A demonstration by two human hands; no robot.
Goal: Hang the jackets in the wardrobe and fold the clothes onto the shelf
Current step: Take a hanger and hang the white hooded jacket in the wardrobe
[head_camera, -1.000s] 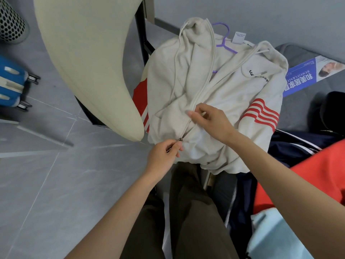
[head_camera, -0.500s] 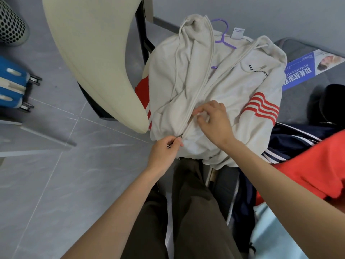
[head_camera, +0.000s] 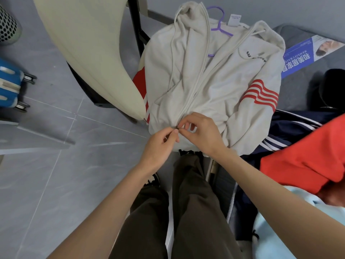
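Blue suitcase (head_camera: pixel 7 86) on floor at far left; left hand (head_camera: pixel 158 146) pinches bottom end of zipper (head_camera: pixel 192 94) of cream hooded jacket (head_camera: pixel 233 86); right hand (head_camera: pixel 203 135) pinches same spot, both hands touching; jacket lies spread front-up ahead of person, purple hanger (head_camera: pixel 219 26) inside neck; red garment (head_camera: pixel 308 156) at right.

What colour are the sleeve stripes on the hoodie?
Red stripes on the cream zip hoodie; head view.

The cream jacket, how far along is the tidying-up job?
Done: the purple hanger sits inside the cream jacket. In hand: left hand and right hand pinch the zip at its bottom end. To do: hanging it up, and folding the navy garment, red garment and pale blue garment heaped at right.
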